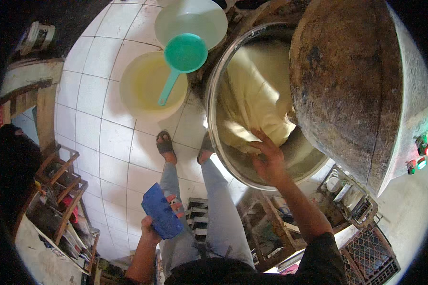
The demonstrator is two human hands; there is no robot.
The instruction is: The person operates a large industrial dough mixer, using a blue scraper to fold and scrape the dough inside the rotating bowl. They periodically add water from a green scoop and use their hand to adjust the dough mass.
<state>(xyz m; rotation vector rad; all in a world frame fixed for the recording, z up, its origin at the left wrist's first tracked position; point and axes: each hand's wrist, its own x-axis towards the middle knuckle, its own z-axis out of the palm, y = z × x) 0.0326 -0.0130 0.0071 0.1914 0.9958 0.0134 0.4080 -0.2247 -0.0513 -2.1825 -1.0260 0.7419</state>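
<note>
My left hand [150, 229] grips a flat, blue, roughly rectangular thing [161, 211] in front of my legs; its exact kind does not show. My right hand [269, 164] reaches over the near rim of a large round metal bowl [213, 121]. Its fingers are stretched out and its fingertips are at a mass of pale, smooth dough [252, 85]. The dough lies folded in the bowl, with bright light on parts of it. The bowl's far right side is hidden behind a big, stained machine body [347, 71].
A green dipper [185, 53] rests across a tub of yellowish liquid [131, 90] and a white basin [162, 19]. Wooden racks [62, 183] stand at the left. Below the bowl are a cluttered wooden shelf [266, 209] and a plastic crate [371, 254]. White tiles [114, 142] cover the floor.
</note>
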